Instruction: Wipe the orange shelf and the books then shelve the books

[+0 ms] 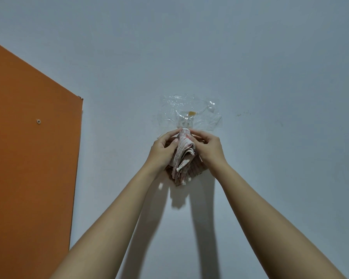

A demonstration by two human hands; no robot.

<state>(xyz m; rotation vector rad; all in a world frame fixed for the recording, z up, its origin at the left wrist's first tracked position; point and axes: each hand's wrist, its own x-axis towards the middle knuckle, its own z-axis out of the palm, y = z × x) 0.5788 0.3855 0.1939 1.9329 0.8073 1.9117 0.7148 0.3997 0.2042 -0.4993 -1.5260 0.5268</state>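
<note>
Here the cloth (182, 156) is hanging bunched against the white wall (250, 57), its long axis running straight down from a taped hook (186, 123) just above. Both hands are pinching its top: the left hand (162, 150) beside it, the right hand (209, 147) opposite. The orange shelf (28, 137) is lying well off to the left, nearer the left hand; no books are showing.

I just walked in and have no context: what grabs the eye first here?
Both hands, left hand and right hand, meet at centre on a bunched patterned cloth, held up to a hook stuck on the pale wall under crinkled clear tape. An orange panel with one screw fills the left.
</note>
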